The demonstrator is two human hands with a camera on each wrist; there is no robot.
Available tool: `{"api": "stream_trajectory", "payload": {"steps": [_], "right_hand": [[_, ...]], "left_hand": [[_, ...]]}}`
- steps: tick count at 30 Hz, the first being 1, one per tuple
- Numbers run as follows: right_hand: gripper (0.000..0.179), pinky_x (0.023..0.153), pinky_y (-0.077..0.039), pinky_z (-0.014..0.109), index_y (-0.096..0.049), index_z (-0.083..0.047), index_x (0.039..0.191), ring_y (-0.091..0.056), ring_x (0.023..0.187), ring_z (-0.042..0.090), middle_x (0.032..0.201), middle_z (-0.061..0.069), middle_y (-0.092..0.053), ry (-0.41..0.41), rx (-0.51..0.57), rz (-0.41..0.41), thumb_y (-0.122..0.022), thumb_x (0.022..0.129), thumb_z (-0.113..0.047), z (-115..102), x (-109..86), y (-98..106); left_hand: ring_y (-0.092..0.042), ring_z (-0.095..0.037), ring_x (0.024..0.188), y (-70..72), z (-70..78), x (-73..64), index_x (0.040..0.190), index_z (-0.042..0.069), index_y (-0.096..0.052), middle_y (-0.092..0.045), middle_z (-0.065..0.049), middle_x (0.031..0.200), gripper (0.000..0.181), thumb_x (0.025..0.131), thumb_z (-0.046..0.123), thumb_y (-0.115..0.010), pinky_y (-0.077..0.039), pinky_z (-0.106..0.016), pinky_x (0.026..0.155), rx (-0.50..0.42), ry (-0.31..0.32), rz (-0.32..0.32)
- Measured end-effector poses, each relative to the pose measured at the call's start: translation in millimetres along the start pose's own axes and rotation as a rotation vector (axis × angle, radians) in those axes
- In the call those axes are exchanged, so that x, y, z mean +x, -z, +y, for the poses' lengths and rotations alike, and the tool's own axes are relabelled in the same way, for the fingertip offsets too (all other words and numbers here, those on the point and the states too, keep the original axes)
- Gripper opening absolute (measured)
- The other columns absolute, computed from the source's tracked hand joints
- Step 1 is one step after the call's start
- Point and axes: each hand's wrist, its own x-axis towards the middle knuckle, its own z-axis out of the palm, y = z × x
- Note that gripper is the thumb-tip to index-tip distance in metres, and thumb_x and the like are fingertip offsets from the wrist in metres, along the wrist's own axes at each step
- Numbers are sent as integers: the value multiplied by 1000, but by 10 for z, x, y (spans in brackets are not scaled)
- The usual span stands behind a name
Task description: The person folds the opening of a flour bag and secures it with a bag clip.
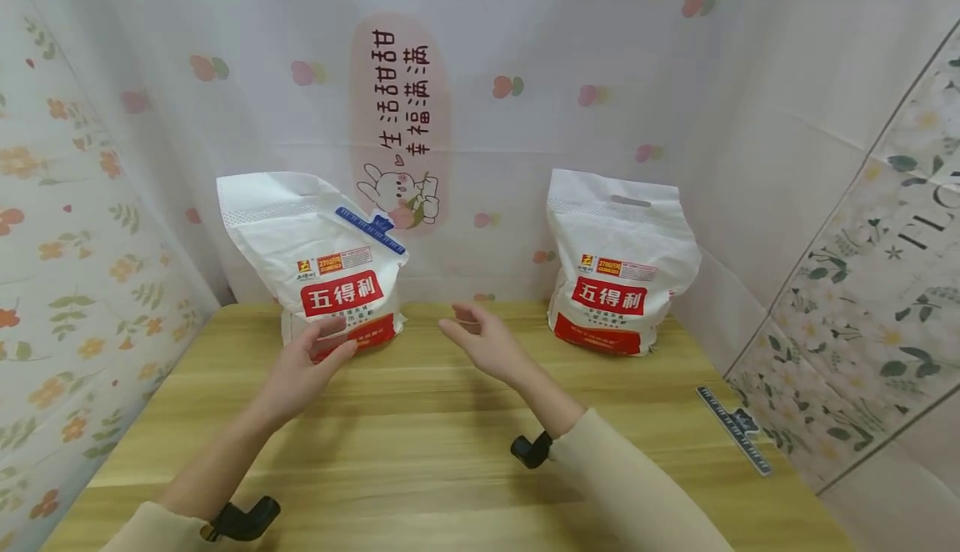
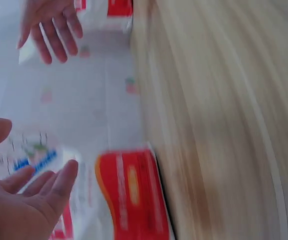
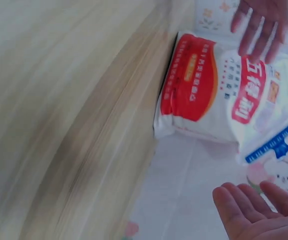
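A white and red flour bag [image 1: 341, 285] stands at the back left, one top corner folded over under a blue sealing clip [image 1: 371, 228]. In front of its lower part is my left hand [image 1: 306, 373], fingers loosely spread, overlapping the bag in the head view. My right hand [image 1: 491, 345] hovers over the table between the two bags, holding nothing, its fingers relaxed. The right wrist view shows the clipped bag [image 3: 214, 90] with the blue clip [image 3: 273, 141] across its corner. Both palms face inward.
A second flour bag [image 1: 618, 268], its handle top upright and without a clip, stands at the back right. Another sealing clip [image 1: 733, 430] lies near the table's right edge. Printed curtains [image 1: 480, 118] hang behind and beside the wooden table [image 1: 420, 469].
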Motion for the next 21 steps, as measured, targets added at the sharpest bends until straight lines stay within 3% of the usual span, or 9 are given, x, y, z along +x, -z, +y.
{"api": "stream_trajectory", "payload": {"steps": [4, 8, 14, 21], "right_hand": [[65, 119, -52, 58, -53, -7, 160, -59, 148, 39, 161, 18, -58, -2, 17, 1, -67, 109, -45, 63, -208, 217], [63, 118, -52, 60, -54, -6, 158, -58, 148, 41, 161, 18, -59, -15, -6, 34, -68, 109, -42, 173, -371, 475], [65, 118, -53, 59, -54, -6, 158, -61, 146, 41, 160, 19, -60, -35, -112, 140, -67, 109, -46, 350, -544, 950], [67, 118, -52, 63, -46, -2, 163, -57, 149, 45, 164, 26, -53, -78, -162, 246, -63, 112, -43, 618, -686, 1458]], "left_hand": [[-57, -44, 149, -271, 157, -4, 159, 5, -50, -56, -20, 163, 56, 112, 33, -65, -56, -60, 114, -66, -88, -24], [-57, -39, 150, -546, 319, 76, 156, 10, -55, -60, -15, 161, 52, 111, 33, -66, -52, -63, 117, -99, -125, -62], [-56, -36, 152, -936, 498, 331, 156, 13, -56, -60, -11, 162, 54, 110, 39, -66, -48, -65, 120, -132, -157, -133], [-58, -33, 149, -1373, 677, 658, 156, 13, -58, -64, -10, 158, 52, 110, 37, -67, -49, -62, 119, -198, -210, -154]]}}
